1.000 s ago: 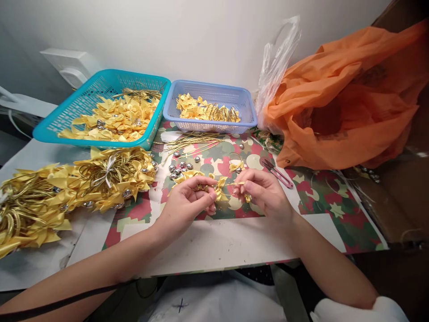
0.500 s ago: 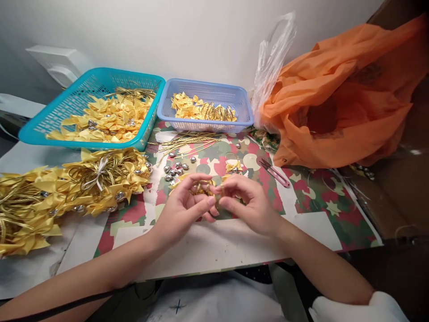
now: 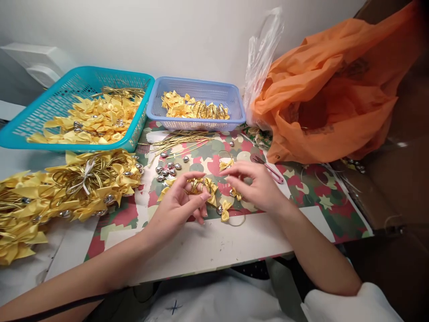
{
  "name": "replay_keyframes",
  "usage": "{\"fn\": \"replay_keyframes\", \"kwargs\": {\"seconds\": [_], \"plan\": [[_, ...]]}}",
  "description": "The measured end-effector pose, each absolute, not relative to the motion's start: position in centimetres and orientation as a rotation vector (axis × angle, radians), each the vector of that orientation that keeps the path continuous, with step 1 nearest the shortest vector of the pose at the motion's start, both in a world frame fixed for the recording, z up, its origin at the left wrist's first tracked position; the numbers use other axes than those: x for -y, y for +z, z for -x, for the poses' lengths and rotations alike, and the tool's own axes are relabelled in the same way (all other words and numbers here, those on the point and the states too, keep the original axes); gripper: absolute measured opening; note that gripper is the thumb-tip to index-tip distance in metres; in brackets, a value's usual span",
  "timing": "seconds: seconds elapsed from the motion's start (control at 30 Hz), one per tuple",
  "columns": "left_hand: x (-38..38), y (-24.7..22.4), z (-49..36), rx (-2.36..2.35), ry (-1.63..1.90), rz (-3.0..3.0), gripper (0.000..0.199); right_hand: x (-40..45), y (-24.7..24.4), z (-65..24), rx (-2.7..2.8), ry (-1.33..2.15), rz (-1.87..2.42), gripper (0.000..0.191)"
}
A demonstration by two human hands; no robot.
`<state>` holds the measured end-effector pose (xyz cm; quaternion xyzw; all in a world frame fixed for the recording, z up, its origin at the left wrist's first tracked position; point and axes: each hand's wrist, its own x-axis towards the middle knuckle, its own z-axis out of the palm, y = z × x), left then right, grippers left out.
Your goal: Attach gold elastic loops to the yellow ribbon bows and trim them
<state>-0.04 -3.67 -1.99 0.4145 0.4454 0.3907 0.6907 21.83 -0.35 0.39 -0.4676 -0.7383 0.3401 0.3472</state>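
Note:
My left hand [image 3: 187, 197] curls around gold cord loops with yellow bows [image 3: 210, 190] hanging at its fingers. To its right, my right hand [image 3: 251, 181] is raised with fingers bent and slightly apart, and nothing shows between them. A yellow bow with a silver bell [image 3: 225, 211] and a thin gold loop lies on the table between the hands, nearer me. Another bow [image 3: 226, 164] with a loop lies just beyond my right fingertips, and a further one [image 3: 236, 193] is partly covered by that hand. Several silver bells [image 3: 169, 170] sit beyond my left hand.
A teal basket [image 3: 132, 129] and a blue basket [image 3: 197, 123] stand at the back with yellow bows in them. Gold cords [image 3: 181, 142] lie before them. Bundled bows [image 3: 83, 179] fill the left; pink snips [image 3: 275, 174] and an orange bag [image 3: 335, 107] are right.
My right hand has moved away from my left hand, opening a gap that shows bows on the table. The whole view has shifted, with the baskets and bag now farther left.

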Motion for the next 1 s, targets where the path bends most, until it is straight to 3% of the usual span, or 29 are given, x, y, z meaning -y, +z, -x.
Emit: {"fn": "replay_keyframes", "kwargs": {"seconds": [0.17, 0.23, 0.33, 0.47, 0.7, 1.0], "plan": [[3.8, -2.0, 0.2, -1.098, 0.868, -1.042, 0.03, 0.2, -0.1, -23.1, 1.871, 0.742, 1.667, 0.026], [3.9, -1.9, 0.1, -1.062, 0.871, -1.129, 0.018, 0.3, -0.3, -23.0, 1.906, 0.86, 1.695, 0.019], [4.2, -1.8, -0.1, -1.019, 0.88, -1.299, 0.013, 0.5, -0.4, -22.6, 1.741, 1.183, 1.58, 0.012], [4.5, -2.1, -0.4, -1.021, 0.874, -1.35, 0.017, 0.5, 0.1, -22.5, 1.487, 1.508, 1.373, 0.016], [4.4, -2.7, -0.6, -0.989, 0.919, -1.257, 0.03, 0.9, 0.5, -21.6, 1.485, 1.674, 0.953, 0.013], [4.4, -2.8, -0.6, -0.938, 0.904, -1.223, 0.028, 1.9, -0.8, -20.6, 1.41, 1.828, 0.715, 0.011]]}}
